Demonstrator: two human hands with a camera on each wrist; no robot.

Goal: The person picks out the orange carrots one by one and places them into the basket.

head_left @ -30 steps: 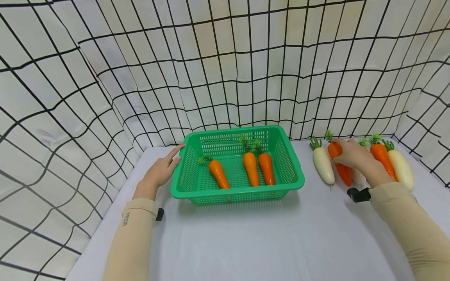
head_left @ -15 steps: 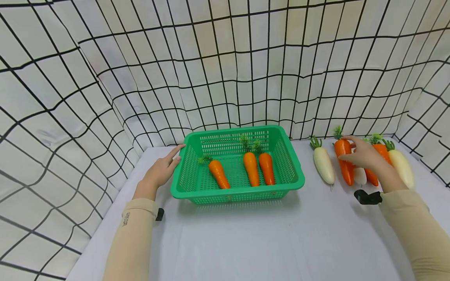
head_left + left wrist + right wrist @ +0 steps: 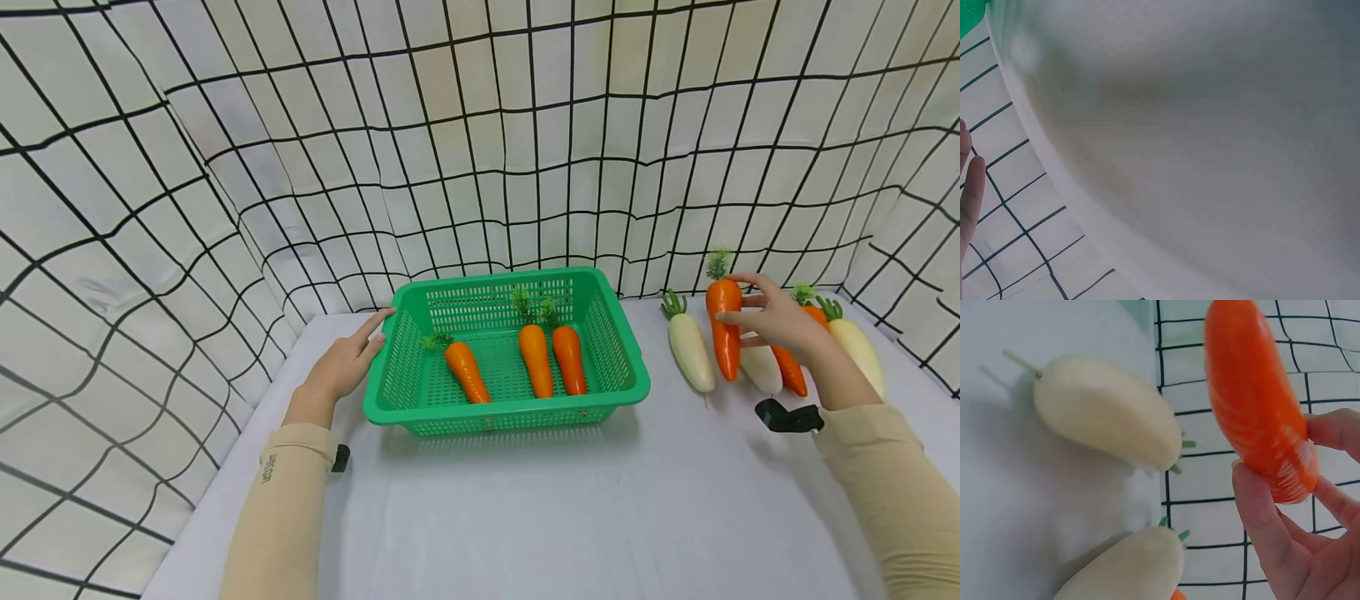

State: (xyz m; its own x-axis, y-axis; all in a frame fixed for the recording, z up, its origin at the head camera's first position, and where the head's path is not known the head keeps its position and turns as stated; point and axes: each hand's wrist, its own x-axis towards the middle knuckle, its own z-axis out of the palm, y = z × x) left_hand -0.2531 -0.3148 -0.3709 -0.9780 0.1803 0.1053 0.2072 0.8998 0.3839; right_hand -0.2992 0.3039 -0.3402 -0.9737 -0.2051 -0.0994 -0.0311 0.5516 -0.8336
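Note:
My right hand (image 3: 780, 321) pinches an orange carrot (image 3: 725, 329) near its leafy top, raised off the table with the tip pointing down. In the right wrist view the thumb and fingers grip the thick end of that carrot (image 3: 1257, 400). To its left lies a white radish (image 3: 690, 352); another white radish (image 3: 761, 367) is partly behind the hand. My left hand (image 3: 341, 367) touches the left rim of a green plastic basket (image 3: 506, 412) with fairly straight fingers. Inside the basket lie a carrot (image 3: 467, 372) at the left and two more carrots (image 3: 536, 361) side by side.
Right of the held carrot lie more carrots (image 3: 790, 372) and a white radish (image 3: 858, 350), partly hidden by the right arm. A black grid net (image 3: 517, 192) over white cloth encloses the back and sides of the white table (image 3: 517, 517).
My right hand has lifted the carrot from among the vegetables, shifting right and then up and slightly left. The left hand and the basket stay where they were.

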